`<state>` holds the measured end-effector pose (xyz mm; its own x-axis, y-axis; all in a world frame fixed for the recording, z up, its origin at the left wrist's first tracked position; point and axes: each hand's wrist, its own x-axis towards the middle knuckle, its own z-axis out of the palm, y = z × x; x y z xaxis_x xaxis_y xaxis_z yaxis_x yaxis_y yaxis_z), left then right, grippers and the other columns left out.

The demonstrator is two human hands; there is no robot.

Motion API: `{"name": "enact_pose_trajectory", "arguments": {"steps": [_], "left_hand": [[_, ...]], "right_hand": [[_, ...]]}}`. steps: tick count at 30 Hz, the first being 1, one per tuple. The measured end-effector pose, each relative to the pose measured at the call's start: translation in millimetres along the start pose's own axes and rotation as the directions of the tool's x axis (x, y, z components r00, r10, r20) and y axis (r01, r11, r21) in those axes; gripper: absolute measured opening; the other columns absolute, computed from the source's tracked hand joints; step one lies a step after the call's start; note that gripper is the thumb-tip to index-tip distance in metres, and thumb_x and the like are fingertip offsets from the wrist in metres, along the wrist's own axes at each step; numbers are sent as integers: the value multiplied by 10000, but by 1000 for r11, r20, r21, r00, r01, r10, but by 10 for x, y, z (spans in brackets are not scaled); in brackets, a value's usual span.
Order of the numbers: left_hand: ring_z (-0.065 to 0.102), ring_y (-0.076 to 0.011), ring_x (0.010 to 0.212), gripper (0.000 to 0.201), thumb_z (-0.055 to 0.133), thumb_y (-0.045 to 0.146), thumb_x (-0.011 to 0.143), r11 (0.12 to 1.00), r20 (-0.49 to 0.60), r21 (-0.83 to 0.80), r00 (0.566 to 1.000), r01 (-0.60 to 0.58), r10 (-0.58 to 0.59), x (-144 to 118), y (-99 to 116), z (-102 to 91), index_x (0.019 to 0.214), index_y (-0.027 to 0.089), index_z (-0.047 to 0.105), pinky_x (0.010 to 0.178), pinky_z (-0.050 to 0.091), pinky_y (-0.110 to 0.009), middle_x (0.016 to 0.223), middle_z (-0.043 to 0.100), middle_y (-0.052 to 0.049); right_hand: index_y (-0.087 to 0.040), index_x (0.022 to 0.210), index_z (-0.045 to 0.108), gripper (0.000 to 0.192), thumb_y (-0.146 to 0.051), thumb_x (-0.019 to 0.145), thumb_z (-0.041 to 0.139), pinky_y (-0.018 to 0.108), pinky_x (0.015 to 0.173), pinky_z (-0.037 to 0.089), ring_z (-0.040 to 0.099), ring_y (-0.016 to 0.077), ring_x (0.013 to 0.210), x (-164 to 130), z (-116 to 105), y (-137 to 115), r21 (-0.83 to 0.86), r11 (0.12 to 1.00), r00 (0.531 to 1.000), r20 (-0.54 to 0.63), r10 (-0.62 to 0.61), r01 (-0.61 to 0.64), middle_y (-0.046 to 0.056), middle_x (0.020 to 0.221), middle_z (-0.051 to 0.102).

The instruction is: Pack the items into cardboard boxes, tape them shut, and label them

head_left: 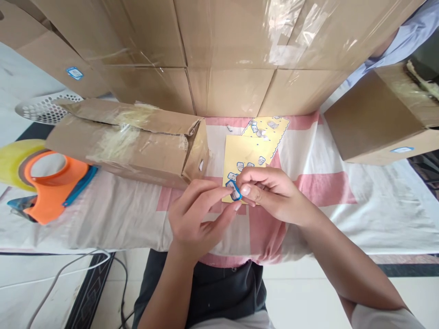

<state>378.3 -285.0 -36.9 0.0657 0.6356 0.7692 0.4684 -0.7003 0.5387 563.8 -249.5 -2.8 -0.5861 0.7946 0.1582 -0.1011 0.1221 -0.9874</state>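
Between my hands is a small white sticker [234, 191] with a blue border and dark print too small to read. My right hand [274, 192] pinches its right edge with thumb and index finger, the other fingers curled behind. From the other side, the index finger and thumb of my left hand [202, 210] close around the sticker's left and lower edges. Just beneath lies a yellow backing sheet [235, 148] bearing several similar blue-edged stickers, partly covered by my right hand. A second yellow sheet [277, 130], with a jagged blue edge, sticks out behind it.
Large taped cartons [226, 91] form a wall behind the cloth-covered table [387, 214]. A worn carton [137, 141] stands left, another carton [373, 114] right. An orange tape dispenser [51, 201] lies far left. Cables [61, 274] hang below. At upper right shows another person's sleeve [418, 32].
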Motion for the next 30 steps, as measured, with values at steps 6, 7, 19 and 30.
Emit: {"name": "enact_pose_trajectory", "arguments": {"steps": [6,7,19,30], "left_hand": [[619,-100,696,219,786,100,824,999,-36,-37,999,39,-41,-23,48,40,1007,172,690,550,482,-207,888,695,-33],[620,-100,695,214,784,99,826,999,-38,-37,998,39,-40,-25,51,42,1004,171,690,543,478,-205,889,700,-35],[637,-117,688,168,771,157,857,998,-31,-10,998,54,-54,-48,44,53,992,205,683,546,515,-239,885,721,-24],[630,-125,727,225,765,105,838,995,-23,-43,996,88,-89,-50,34,47,1019,215,686,573,517,-253,901,701,-24]], "right_hand": [[-155,867,608,216,-268,1044,556,227,608,409,485,80,646,-12,0,4,17,1000,999,41,-11,10,-30,713,504],[-155,873,607,216,-268,1048,547,230,614,418,490,82,649,-14,2,0,11,1000,999,47,-12,11,-28,718,506],[-188,816,568,215,-285,1007,593,246,520,347,452,83,581,-23,46,-24,-189,976,994,-12,-110,106,-20,706,540],[-179,873,613,185,-277,1024,573,240,525,379,483,90,598,-34,41,-28,-186,982,998,-30,-49,43,-7,724,555]]}}
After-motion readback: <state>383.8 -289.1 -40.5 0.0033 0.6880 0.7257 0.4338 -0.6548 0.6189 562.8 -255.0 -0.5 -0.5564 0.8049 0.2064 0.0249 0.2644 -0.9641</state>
